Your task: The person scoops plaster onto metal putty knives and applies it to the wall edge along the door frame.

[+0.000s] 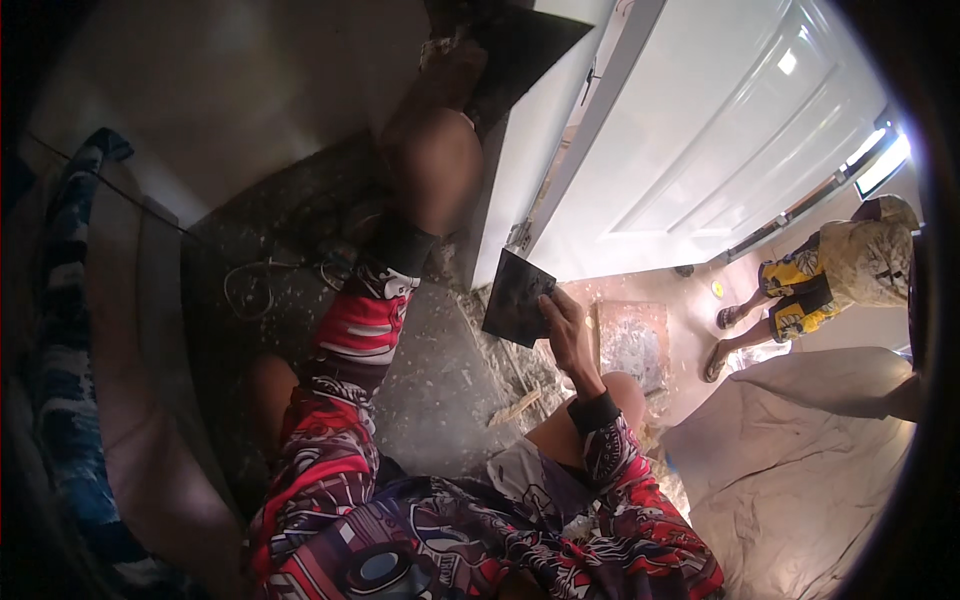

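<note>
My left arm reaches up along the wall beside the door frame. In dim light, my left hand (455, 78) is closed at the edge of a wide dark flat blade (525, 55), which lies against the wall near the frame; its handle is hidden. Lower down, my right hand (568, 325) grips a second dark, square flat blade (512, 300), thumb on its face. This blade is tilted and held above the floor, close to the lower end of the white door frame (515, 170).
A white panelled door (720, 130) stands at the right. Beyond it is another person (840, 270) in yellow-black shorts. A smeared square board (632, 345) lies on the spattered floor (430, 400). Pale sheeting (790, 450) covers something at lower right; blue-white cloth (70, 350) hangs left.
</note>
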A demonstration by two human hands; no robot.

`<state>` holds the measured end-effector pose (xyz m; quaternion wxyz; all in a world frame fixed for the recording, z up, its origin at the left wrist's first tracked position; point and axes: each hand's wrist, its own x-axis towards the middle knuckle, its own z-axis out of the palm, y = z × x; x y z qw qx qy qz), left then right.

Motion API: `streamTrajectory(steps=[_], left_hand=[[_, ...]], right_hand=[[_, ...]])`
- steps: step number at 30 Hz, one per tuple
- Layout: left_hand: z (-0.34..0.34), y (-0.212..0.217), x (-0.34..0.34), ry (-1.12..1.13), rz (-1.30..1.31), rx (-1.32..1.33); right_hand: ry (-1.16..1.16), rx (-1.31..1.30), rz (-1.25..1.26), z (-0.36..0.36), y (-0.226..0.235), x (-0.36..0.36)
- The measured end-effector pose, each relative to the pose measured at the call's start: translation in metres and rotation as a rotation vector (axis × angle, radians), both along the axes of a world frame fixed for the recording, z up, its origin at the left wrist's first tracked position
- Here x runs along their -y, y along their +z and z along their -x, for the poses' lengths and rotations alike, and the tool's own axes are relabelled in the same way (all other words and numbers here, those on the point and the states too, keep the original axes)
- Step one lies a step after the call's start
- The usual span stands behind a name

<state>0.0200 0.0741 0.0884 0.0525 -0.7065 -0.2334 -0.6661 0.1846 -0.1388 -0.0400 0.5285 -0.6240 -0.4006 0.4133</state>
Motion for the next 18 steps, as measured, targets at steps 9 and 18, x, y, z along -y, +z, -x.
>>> streamTrajectory(steps=[9, 18], left_hand=[[-0.009, -0.036, 0.013, -0.089, 0.012, 0.003], [-0.007, -0.089, 0.014, -0.119, 0.086, -0.003]], right_hand=[[-0.026, 0.035, 0.013, -0.008, -0.020, -0.002], [-0.006, 0.086, 0.018, 0.000, -0.006, -0.002]])
